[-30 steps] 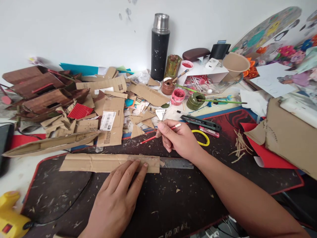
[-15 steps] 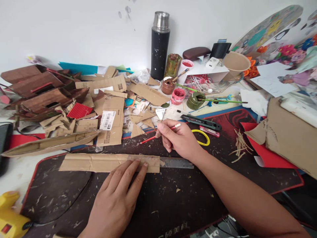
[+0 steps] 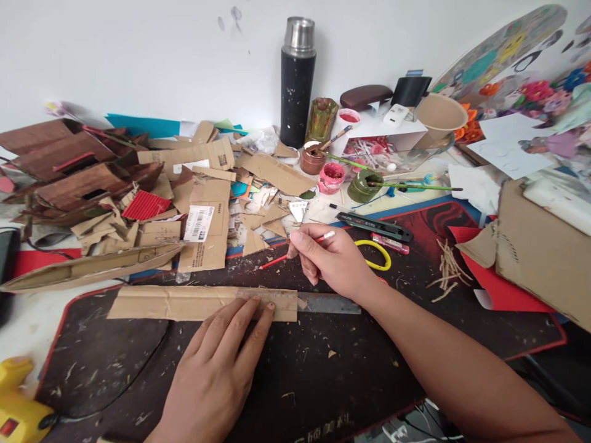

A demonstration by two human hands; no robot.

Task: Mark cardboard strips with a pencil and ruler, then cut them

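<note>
My left hand [image 3: 219, 354] lies with its fingers stretched out and pressed down on a long cardboard strip [image 3: 170, 303], near its right part. A ruler [image 3: 330, 303] lies along the strip and sticks out past its right end; the fingertips rest on it. Above the ruler, my right hand [image 3: 327, 258] is closed around a red pencil [image 3: 274, 262], whose point faces left and down. The pencil is clear of the cardboard. Behind that hand lie a utility knife [image 3: 373, 226] and a yellow scissors handle [image 3: 378, 255], the rest of it hidden.
Cardboard scraps [image 3: 205, 227] and brown boat models [image 3: 83, 178] crowd the left and back. Paint jars [image 3: 331, 178] and a black thermos [image 3: 298, 86] stand behind. A yellow glue gun [image 3: 18, 400] is at lower left. A cardboard box [image 3: 545, 252] stands right, near twine pieces [image 3: 447, 271].
My right hand has shifted very slightly left with the pencil. The left hand, strip and ruler look still; the whole view has moved a little.
</note>
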